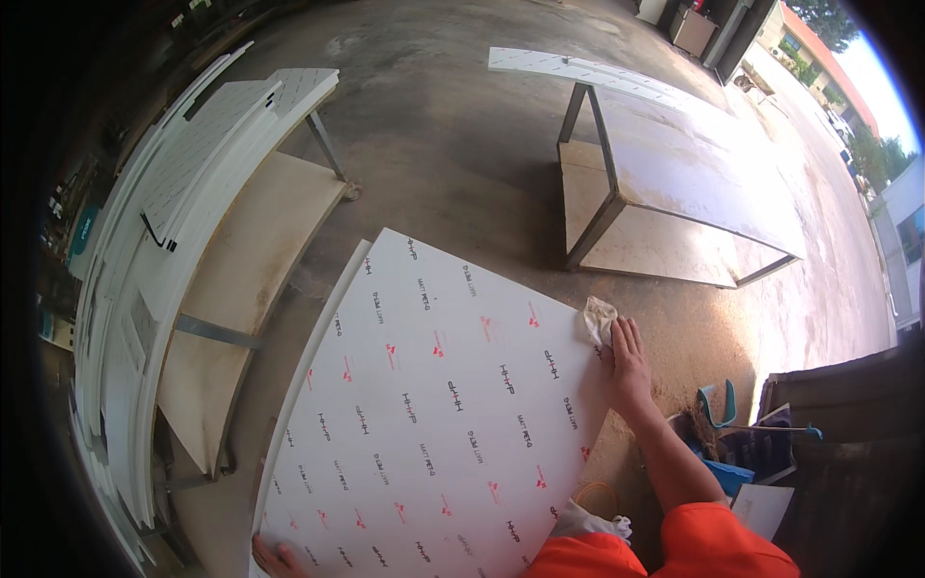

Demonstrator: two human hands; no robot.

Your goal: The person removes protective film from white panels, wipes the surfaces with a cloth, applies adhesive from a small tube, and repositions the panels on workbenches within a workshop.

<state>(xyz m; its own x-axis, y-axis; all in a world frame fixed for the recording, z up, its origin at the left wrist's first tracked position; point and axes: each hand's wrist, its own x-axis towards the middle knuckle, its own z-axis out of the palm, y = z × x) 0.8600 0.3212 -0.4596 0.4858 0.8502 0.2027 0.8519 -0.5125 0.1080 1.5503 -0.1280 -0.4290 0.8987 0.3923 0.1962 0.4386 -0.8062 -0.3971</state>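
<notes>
A large white panel (434,405), its film printed with repeated black and red marks, fills the lower middle. Another panel edge shows beneath it along the left side. My right hand (628,366) is at the panel's right edge, with its fingers pressed on a crumpled off-white cloth (598,320) at the right corner. At the near left edge, my left hand (277,559) grips the panel's rim; its wrist and part of its fingers are cut off by the picture's lower border.
To the left, a long stack of white panels (222,116) lies on a metal-framed trolley. Ahead right stands a metal-framed table (694,173) with long white strips (578,67) on top. A teal-handled tool (715,405) and a blue dustpan (729,475) lie near my right arm.
</notes>
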